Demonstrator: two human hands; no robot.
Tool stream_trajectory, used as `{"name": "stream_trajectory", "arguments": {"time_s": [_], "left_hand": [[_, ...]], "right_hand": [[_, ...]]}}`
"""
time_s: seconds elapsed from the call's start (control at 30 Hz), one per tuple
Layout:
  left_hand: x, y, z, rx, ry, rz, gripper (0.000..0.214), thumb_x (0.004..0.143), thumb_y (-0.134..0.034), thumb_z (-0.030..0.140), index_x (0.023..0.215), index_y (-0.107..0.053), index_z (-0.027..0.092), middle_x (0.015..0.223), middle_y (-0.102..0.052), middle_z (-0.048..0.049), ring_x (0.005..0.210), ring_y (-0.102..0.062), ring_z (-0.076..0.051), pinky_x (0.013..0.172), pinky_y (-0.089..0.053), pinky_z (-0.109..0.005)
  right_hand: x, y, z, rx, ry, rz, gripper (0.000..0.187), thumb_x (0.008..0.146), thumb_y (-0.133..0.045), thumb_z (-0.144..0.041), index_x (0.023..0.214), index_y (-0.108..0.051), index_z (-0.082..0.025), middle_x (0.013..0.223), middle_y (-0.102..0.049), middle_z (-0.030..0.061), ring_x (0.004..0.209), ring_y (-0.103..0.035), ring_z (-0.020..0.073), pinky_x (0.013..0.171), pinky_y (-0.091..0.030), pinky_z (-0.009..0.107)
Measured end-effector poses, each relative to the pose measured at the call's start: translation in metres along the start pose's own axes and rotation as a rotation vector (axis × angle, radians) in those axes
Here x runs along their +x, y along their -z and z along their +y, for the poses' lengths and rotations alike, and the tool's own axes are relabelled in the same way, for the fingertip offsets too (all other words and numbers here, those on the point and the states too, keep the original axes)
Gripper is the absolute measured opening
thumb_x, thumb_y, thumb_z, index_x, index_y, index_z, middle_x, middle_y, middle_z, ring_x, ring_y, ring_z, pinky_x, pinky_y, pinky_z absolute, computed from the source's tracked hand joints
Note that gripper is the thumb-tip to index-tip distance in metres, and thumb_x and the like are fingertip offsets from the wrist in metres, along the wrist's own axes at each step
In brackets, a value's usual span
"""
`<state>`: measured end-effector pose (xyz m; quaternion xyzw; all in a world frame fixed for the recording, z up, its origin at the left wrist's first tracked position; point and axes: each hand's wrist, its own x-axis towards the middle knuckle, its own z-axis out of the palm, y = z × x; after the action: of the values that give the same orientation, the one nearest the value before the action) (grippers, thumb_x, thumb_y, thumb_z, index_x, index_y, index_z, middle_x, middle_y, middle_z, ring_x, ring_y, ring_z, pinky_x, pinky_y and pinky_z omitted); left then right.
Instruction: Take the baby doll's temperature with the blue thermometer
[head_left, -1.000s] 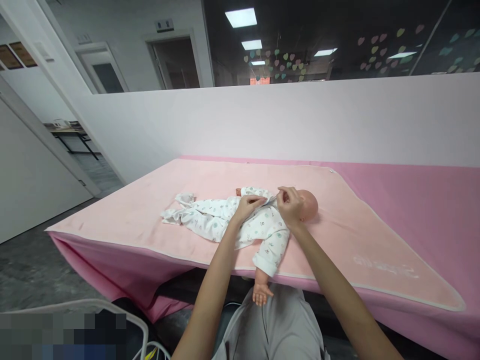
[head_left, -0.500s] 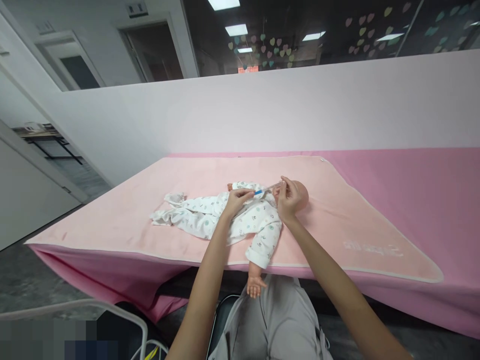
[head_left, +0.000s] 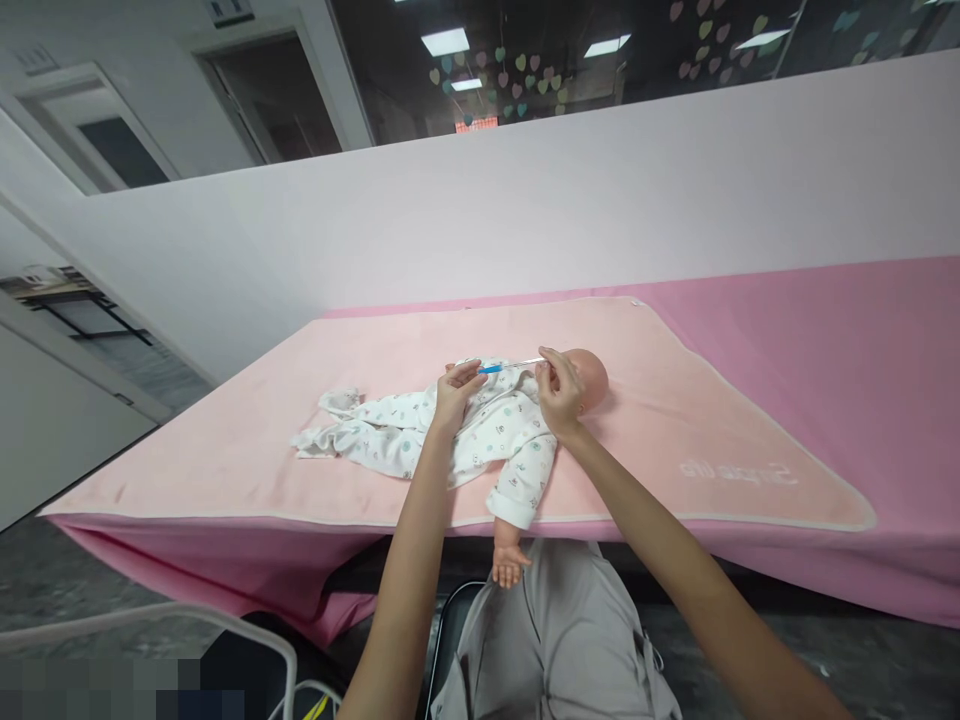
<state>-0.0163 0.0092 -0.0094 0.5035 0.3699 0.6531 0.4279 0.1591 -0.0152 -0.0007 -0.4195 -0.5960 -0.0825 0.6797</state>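
Observation:
A baby doll in white printed clothes [head_left: 499,440] lies on its back, its bald head [head_left: 592,375] to the right and one arm hanging over the near table edge. Above its chest, a thin clear tube with a blue end [head_left: 491,369], shaped like a thermometer, is held almost level between both hands. My left hand [head_left: 459,390] pinches the blue end. My right hand [head_left: 559,392] is closed on the clear end, beside the doll's head, and covers the doll's face. The tube's far tip is hidden by the right fingers.
Under the doll, a pale pink mat [head_left: 247,440] covers the darker pink tablecloth [head_left: 847,360]. A white partition wall [head_left: 525,220] stands behind the table. My legs in grey trousers [head_left: 555,630] are below the near edge, and a white metal rail [head_left: 187,612] is at lower left.
The tube has turned from slanting up to the right to nearly level. Both hands have shifted slightly left over the doll, still holding it. The whole view has also tilted a little.

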Motion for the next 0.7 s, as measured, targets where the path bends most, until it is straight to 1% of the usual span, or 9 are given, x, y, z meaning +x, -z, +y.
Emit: {"name": "stream_trajectory", "arguments": {"time_s": [0.1,0.2,0.3,0.37,0.5,0.7], "left_hand": [[0.0003,0.0011,0.0003,0.002,0.023,0.013,0.042,0.053,-0.078,0.033,0.09,-0.067,0.017,0.087,-0.068,-0.0063,0.085,-0.062,-0.017,0.081,-0.048,-0.032],[0.0,0.0019,0.0004,0.001,0.023,0.016,0.04,0.056,-0.077,0.034,0.091,-0.067,0.016,0.084,-0.069,-0.0059,0.082,-0.062,-0.016,0.079,-0.048,-0.03],[-0.0002,0.0021,-0.0001,0.006,0.02,0.02,0.038,0.057,-0.076,0.034,0.089,-0.068,0.016,0.079,-0.068,-0.0043,0.078,-0.062,-0.014,0.077,-0.048,-0.028],[0.0,0.0021,-0.0004,-0.004,0.02,0.023,0.037,0.056,-0.076,0.033,0.088,-0.068,0.016,0.075,-0.067,-0.0027,0.075,-0.061,-0.013,0.075,-0.048,-0.027],[0.0005,0.0023,-0.001,-0.047,0.014,0.023,0.034,0.056,-0.076,0.031,0.086,-0.069,0.017,0.07,-0.064,-0.0005,0.068,-0.059,-0.01,0.07,-0.047,-0.024],[-0.0003,0.0017,0.0003,-0.076,0.014,0.02,0.032,0.056,-0.077,0.028,0.085,-0.069,0.017,0.07,-0.064,-0.0007,0.068,-0.059,-0.01,0.07,-0.047,-0.024]], "right_hand": [[-0.0011,0.0006,0.0015,-0.048,-0.028,-0.054,0.033,0.089,-0.032,-0.027,0.103,-0.061,-0.019,0.098,-0.067,0.0079,0.093,-0.061,0.0176,0.087,-0.044,0.035],[-0.0022,0.0016,0.0019,-0.103,-0.046,-0.07,0.033,0.089,-0.033,-0.028,0.103,-0.061,-0.02,0.088,-0.067,0.0069,0.089,-0.06,0.0181,0.091,-0.04,0.037],[-0.0032,0.0011,0.0027,-0.151,-0.044,-0.046,0.03,0.089,-0.034,-0.026,0.102,-0.061,-0.021,0.083,-0.067,0.0048,0.083,-0.06,0.0174,0.097,-0.034,0.041],[-0.0036,0.0,0.0038,-0.166,-0.018,-0.011,0.027,0.088,-0.037,-0.025,0.099,-0.062,-0.021,0.081,-0.068,0.0029,0.079,-0.06,0.0166,0.099,-0.032,0.042],[-0.0036,-0.002,0.0057,-0.144,0.05,0.062,0.022,0.086,-0.042,-0.022,0.095,-0.062,-0.022,0.08,-0.068,0.0008,0.077,-0.06,0.0156,0.098,-0.032,0.041],[-0.0032,-0.0023,0.0064,-0.146,0.071,0.08,0.019,0.085,-0.044,-0.021,0.092,-0.062,-0.022,0.074,-0.067,0.0,0.074,-0.06,0.0155,0.097,-0.033,0.04]]}}
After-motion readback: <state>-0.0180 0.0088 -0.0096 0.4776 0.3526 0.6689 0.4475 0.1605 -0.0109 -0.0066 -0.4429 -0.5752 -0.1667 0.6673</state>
